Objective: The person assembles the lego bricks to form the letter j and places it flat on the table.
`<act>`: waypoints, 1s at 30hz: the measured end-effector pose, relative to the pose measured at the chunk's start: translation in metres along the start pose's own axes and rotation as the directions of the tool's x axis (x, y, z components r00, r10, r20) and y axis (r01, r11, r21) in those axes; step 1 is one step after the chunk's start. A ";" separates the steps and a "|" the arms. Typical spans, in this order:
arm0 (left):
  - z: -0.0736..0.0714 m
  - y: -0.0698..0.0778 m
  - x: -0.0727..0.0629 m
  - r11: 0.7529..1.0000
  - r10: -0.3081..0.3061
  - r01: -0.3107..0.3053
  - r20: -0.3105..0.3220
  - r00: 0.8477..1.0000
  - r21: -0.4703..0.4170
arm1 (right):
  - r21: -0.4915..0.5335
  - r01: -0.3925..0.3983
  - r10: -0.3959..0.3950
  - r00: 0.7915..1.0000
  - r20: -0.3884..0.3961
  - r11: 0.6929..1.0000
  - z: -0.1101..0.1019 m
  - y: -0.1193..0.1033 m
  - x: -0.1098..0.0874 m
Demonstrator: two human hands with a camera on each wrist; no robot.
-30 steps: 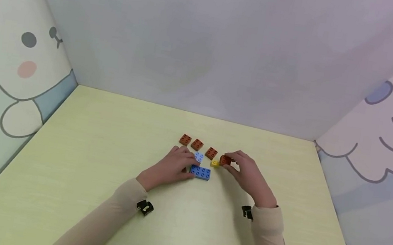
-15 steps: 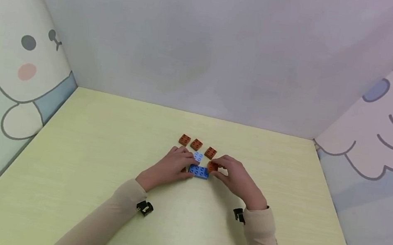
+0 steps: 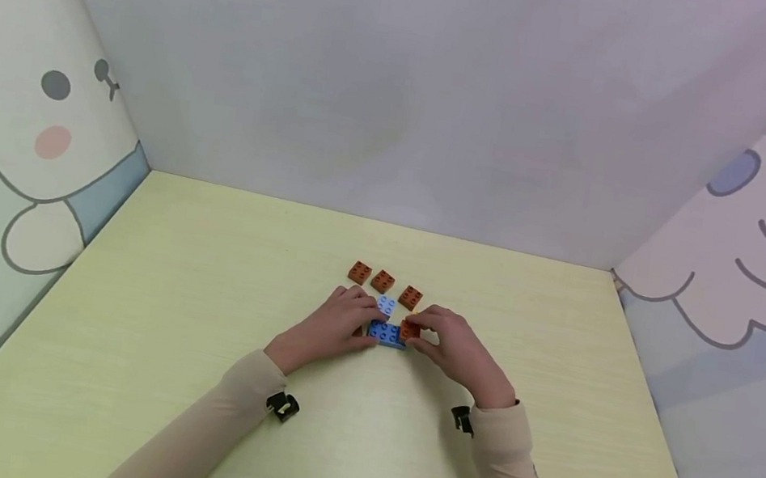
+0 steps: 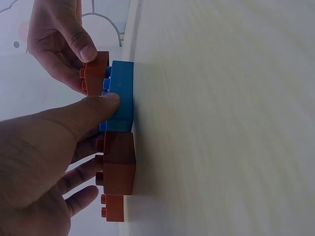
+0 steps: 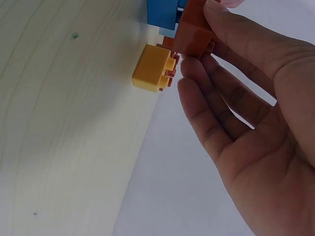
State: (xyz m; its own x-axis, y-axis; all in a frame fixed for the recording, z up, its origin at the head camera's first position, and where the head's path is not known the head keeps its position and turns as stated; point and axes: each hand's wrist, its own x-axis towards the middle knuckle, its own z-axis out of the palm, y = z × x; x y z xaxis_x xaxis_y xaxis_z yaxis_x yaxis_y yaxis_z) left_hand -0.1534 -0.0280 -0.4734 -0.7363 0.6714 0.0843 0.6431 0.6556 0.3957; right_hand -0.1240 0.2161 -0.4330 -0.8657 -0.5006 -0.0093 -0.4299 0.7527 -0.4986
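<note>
A blue building brick (image 3: 383,334) with two rows of studs lies on the table, its long side facing me. My left hand (image 3: 326,329) holds it at its left end, the thumb on the near side. My right hand (image 3: 461,354) pinches a reddish-brown brick (image 3: 408,331) between thumb and fingers. In the left wrist view this brick (image 4: 96,73) is tilted slightly against the studs at the blue brick's right end. Another reddish-brown brick (image 4: 119,164) sits beside the blue one, mostly hidden under my left hand in the head view.
Behind the hands, three reddish-brown bricks (image 3: 383,281) lie in a loose row. A light blue brick (image 3: 385,305) lies just behind the blue one. A yellow brick (image 5: 147,68) stands close to the right fingertips. Walls with cartoon prints border the pale wooden table (image 3: 220,249).
My right hand has carried the reddish-brown brick left and toward me, from beside the yellow brick onto the blue brick's right end. The left hand has stayed in place.
</note>
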 end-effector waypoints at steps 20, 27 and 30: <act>0.003 -0.003 0.002 1.000 0.008 -0.007 0.005 1.000 -0.022 | -0.003 -0.050 0.050 0.999 0.001 0.999 0.001 -0.003 0.001; 0.001 -0.002 0.002 1.000 0.004 -0.004 0.009 1.000 -0.027 | -0.035 -0.039 0.040 0.999 0.007 0.999 0.001 -0.002 0.004; 0.001 -0.002 0.003 1.000 0.001 -0.001 0.012 1.000 -0.028 | -0.042 -0.029 0.029 1.000 -0.001 0.999 0.001 -0.001 0.006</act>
State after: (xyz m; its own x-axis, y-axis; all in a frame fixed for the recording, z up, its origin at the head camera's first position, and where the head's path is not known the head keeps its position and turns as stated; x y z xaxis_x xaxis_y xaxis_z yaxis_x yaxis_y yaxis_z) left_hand -0.1567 -0.0270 -0.4747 -0.7331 0.6762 0.0734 0.6373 0.6452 0.4215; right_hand -0.1282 0.2122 -0.4336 -0.8778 -0.4785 -0.0228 -0.4153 0.7839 -0.4614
